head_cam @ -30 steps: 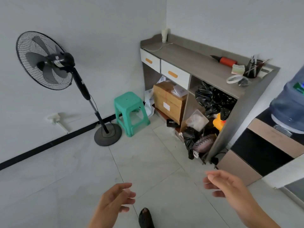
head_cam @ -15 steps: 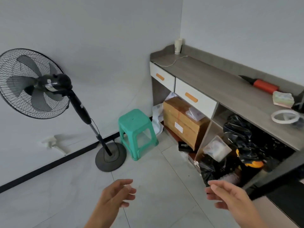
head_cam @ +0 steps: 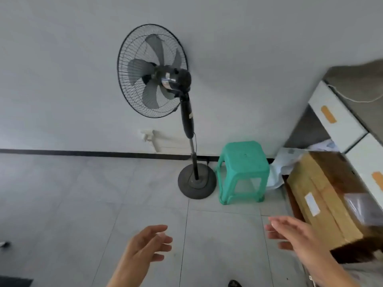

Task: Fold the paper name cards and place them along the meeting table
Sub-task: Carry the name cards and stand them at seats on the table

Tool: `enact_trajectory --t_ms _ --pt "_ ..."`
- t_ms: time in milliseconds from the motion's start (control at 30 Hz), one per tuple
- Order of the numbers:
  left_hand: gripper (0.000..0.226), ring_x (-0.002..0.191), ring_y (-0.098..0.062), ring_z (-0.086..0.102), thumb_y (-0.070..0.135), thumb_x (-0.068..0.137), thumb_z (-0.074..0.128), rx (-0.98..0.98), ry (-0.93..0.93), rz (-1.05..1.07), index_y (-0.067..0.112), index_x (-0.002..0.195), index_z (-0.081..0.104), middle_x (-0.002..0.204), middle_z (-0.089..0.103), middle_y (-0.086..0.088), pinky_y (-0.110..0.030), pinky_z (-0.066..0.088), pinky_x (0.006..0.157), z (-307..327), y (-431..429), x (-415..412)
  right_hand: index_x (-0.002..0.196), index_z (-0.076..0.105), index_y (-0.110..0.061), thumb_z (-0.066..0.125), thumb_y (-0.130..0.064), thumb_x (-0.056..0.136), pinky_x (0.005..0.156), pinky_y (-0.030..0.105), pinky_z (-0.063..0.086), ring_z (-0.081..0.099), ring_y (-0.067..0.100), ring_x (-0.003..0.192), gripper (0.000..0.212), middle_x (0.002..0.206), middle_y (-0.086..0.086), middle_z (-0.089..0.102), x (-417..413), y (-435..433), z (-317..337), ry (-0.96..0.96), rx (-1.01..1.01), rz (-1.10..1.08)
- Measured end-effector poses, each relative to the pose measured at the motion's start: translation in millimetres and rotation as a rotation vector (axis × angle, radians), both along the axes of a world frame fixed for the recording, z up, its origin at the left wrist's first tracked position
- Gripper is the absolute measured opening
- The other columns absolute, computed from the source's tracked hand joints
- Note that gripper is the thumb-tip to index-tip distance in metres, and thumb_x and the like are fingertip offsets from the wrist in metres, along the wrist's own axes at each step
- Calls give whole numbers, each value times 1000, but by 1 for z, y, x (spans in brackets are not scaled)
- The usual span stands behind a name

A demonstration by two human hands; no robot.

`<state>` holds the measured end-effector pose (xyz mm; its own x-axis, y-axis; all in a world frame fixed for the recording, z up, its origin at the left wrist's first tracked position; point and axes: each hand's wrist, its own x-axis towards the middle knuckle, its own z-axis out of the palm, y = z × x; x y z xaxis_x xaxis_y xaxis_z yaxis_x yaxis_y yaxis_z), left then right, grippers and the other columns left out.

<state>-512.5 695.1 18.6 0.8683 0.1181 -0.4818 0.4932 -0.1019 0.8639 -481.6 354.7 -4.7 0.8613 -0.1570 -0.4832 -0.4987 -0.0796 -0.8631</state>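
Note:
No paper name cards and no meeting table show in the head view. My left hand (head_cam: 145, 248) hangs low at centre over the tiled floor, fingers apart and curled a little, holding nothing. My right hand (head_cam: 298, 239) is at the lower right, fingers spread and empty, just in front of a cardboard box (head_cam: 323, 195).
A black pedestal fan (head_cam: 155, 73) stands by the grey wall, its round base (head_cam: 196, 181) on the floor. A green plastic stool (head_cam: 242, 170) sits right of it. A grey desk with white drawers (head_cam: 335, 117) fills the right edge. Pale floor tiles (head_cam: 72, 204) spread to the left.
The view has swung left: the fan moved from the left side to the centre, and most of the desk slid out at the right. Both hands stay open and empty.

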Motion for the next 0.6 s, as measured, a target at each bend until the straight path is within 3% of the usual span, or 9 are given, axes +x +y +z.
enact_trajectory --t_ms 133,233,333,433,600 --pt "32 84 -31 72 29 81 60 -14 12 232 8 104 68 89 76 -14 -35 54 69 -1 38 -7 95 71 -10 60 -13 90 66 32 51 73 21 78 13 86 6 78 70 52 4 -58 2 225" --pt "38 84 -31 72 29 71 61 -18 15 375 8 102 68 89 76 -15 -37 53 71 -4 76 -13 95 71 -10 60 -11 90 65 32 50 73 19 74 12 87 7 78 111 107 -5 -49 15 371" --pt "18 78 -29 72 13 88 64 -17 8 505 4 104 68 91 74 -20 -36 53 68 -13 123 -15 94 71 -10 60 -10 90 63 32 48 73 16 71 12 87 9 77 142 172 -15 -29 14 503" --pt "18 79 -30 72 6 94 53 -3 -6 587 3 105 67 91 74 -20 -35 53 66 -17 177 -10 94 71 -10 61 -10 90 64 32 49 74 20 74 12 87 10 78 168 244 -18 -31 21 594" --pt "17 85 -34 71 13 93 59 12 -59 736 5 105 67 91 75 -18 -35 53 69 -1 267 -6 96 71 -10 62 -12 90 68 35 51 73 26 82 11 88 10 78 203 369 -6 -31 37 756"
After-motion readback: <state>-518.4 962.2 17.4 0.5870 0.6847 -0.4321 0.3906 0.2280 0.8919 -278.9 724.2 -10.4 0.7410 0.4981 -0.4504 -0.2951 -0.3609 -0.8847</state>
